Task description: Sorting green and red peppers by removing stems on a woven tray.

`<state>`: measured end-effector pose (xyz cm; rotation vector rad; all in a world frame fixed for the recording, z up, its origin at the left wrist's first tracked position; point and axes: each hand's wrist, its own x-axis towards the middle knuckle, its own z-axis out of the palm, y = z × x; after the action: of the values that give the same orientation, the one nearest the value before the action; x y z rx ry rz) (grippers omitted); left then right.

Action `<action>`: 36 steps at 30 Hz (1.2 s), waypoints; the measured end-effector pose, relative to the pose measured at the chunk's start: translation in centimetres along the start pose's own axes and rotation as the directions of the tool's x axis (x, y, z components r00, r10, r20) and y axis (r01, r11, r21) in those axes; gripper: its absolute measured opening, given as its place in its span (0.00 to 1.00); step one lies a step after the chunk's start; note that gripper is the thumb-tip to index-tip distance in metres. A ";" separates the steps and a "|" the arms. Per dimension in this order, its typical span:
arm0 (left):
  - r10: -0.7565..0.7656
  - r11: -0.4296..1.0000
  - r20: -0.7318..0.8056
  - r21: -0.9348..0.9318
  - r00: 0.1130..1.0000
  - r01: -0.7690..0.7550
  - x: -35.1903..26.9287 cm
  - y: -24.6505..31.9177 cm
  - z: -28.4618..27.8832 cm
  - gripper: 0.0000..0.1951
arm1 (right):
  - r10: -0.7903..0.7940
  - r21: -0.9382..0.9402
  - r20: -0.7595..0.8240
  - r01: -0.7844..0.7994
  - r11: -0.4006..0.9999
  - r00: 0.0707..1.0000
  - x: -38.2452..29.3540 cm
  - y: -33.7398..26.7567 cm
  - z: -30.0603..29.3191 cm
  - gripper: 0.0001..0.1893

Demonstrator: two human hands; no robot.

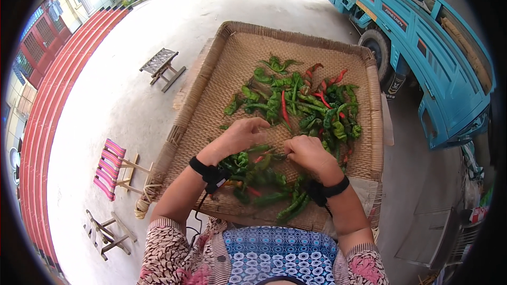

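A rectangular woven wicker tray (pixel 214 75) with a bound rim lies in front of me. Across it is a loose heap of green chili peppers (pixel 273 107), some wrinkled, with a few red chili peppers (pixel 284 107) among them. Over the middle of the tray, my left hand (pixel 247 134) has bent fingers held apart, with nothing visible in it; its thumb side is blurred. Just right of it, my right hand (pixel 311 152) is curled, its fingertips pinched at the end of a dark green chili pepper (pixel 279 156). More peppers (pixel 273 198) lie between my forearms, near the front rim.
A blue cargo tricycle (pixel 416 35) stands close on the right. Left of the tray are a folding stool (pixel 160 63), a pink striped one (pixel 110 170) and another small folding stool (pixel 109 233). Red steps (pixel 63 99) run along the far left. A black cable (pixel 201 206) hangs from my left wrist.
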<state>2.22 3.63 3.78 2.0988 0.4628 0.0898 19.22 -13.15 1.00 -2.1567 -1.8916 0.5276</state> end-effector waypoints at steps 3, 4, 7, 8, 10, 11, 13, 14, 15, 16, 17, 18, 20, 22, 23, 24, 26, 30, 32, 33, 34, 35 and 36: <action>0.031 0.995 0.034 0.099 0.999 -0.034 0.2 0.2 1.0 0.19 | 0.037 0.145 -0.019 -0.034 0.989 0.999 -0.5 -1.1 -2.7 0.04; 0.037 0.999 0.083 0.007 0.996 -0.038 0.3 -0.1 1.3 0.18 | 0.087 0.237 -0.035 -0.076 0.969 0.996 -0.5 -1.3 -3.3 0.04; 0.030 0.993 0.160 -0.120 0.987 -0.011 0.5 -0.2 1.4 0.16 | 0.095 0.536 -0.074 -0.041 0.843 0.993 -0.2 -0.8 -3.2 0.07; 0.037 0.988 0.167 -0.154 0.985 -0.011 0.5 -0.2 1.2 0.15 | 0.065 0.627 -0.041 -0.025 0.779 0.997 0.0 -0.8 -3.1 0.11; 0.048 0.980 0.163 -0.198 0.985 -0.015 0.3 -0.5 0.9 0.14 | 0.069 0.760 -0.015 -0.033 0.649 0.998 0.4 -0.8 -2.9 0.11; 0.084 0.954 0.124 -0.295 0.989 -0.044 0.2 -0.7 0.8 0.13 | 0.073 0.871 0.008 -0.043 0.490 0.997 0.7 -0.8 -2.8 0.11; 0.124 0.912 0.056 -0.401 0.991 -0.091 0.1 -1.1 0.5 0.13 | 0.123 0.891 -0.009 -0.048 0.452 0.992 1.2 -1.0 -2.2 0.11; 0.104 0.931 -0.076 -0.342 0.992 -0.124 0.1 -1.4 0.2 0.12 | 0.181 0.916 -0.031 -0.045 0.398 0.983 1.5 -1.3 -1.7 0.12; 0.090 0.948 -0.207 -0.281 0.974 -0.147 0.0 -1.5 0.1 0.11 | 0.201 0.813 -0.069 -0.062 0.579 0.977 1.7 -1.7 -1.0 0.11; 0.030 0.950 -0.289 -0.290 0.957 -0.117 0.3 -1.9 0.1 0.13 | 0.115 0.667 -0.145 0.011 0.745 0.983 1.7 -1.7 -0.5 0.10; 0.036 0.946 -0.322 -0.294 0.946 -0.136 0.3 -2.0 0.4 0.13 | 0.012 0.486 -0.205 0.092 0.869 0.979 1.5 -1.6 0.1 0.10; -0.024 0.940 -0.435 -0.316 0.900 -0.128 0.4 -1.9 0.9 0.17 | 0.025 0.460 -0.164 0.054 0.886 0.986 1.4 -1.3 0.6 0.11; -0.072 0.951 -0.524 -0.292 0.849 -0.100 0.3 -2.7 1.0 0.29 | 0.018 0.389 -0.109 0.026 0.921 0.994 1.8 -1.1 1.6 0.12; 0.018 0.959 -0.489 -0.239 0.872 -0.153 0.5 -3.9 1.7 0.28 | 0.061 0.351 -0.065 -0.035 0.936 0.996 2.0 -1.3 1.8 0.11; 0.026 0.982 -0.406 -0.162 0.914 -0.099 0.1 -2.9 1.7 0.22 | 0.061 0.367 -0.056 -0.036 0.930 0.997 1.9 -0.8 2.1 0.10; 0.133 0.986 -0.408 -0.040 0.903 -0.163 0.8 -3.9 2.6 0.18 | 0.066 0.358 -0.048 -0.045 0.933 0.997 1.9 -0.3 2.2 0.10; 0.158 0.987 -0.299 0.007 0.941 -0.163 0.6 -2.8 2.9 0.15 | 0.080 0.355 -0.043 -0.059 0.933 0.996 1.9 -0.2 2.0 0.10; 0.346 0.913 -0.151 0.284 0.926 -0.294 1.8 -5.2 4.4 0.13 | 0.067 0.552 0.036 -0.075 0.831 0.997 1.6 -1.2 1.3 0.06; 0.225 0.950 -0.028 0.226 0.974 -0.213 1.0 -2.6 3.3 0.12 | 0.110 0.709 0.102 -0.149 0.689 0.989 1.3 -1.2 0.5 0.05; 0.092 0.978 0.083 0.179 0.992 -0.106 0.4 -1.7 2.8 0.12 | 0.134 0.771 0.107 -0.167 0.614 0.985 1.3 -1.3 0.3 0.05; 0.083 0.978 0.085 0.185 0.993 -0.098 0.2 -1.7 2.9 0.12 | 0.156 0.826 0.114 -0.181 0.533 0.981 1.2 -1.3 0.1 0.05; 0.105 0.991 0.068 0.075 0.992 -0.110 -0.1 -1.7 3.0 0.12 | 0.149 0.832 0.115 -0.177 0.526 0.982 0.9 -1.3 0.0 0.05; 0.124 0.992 0.044 -0.033 0.991 -0.122 -0.4 -1.8 3.0 0.12 | 0.133 0.863 0.117 -0.167 0.477 0.984 0.8 -1.4 -0.3 0.05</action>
<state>2.08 1.94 0.66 2.0943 0.3022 0.1187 18.18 -12.12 1.68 -1.5596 -0.9960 1.2453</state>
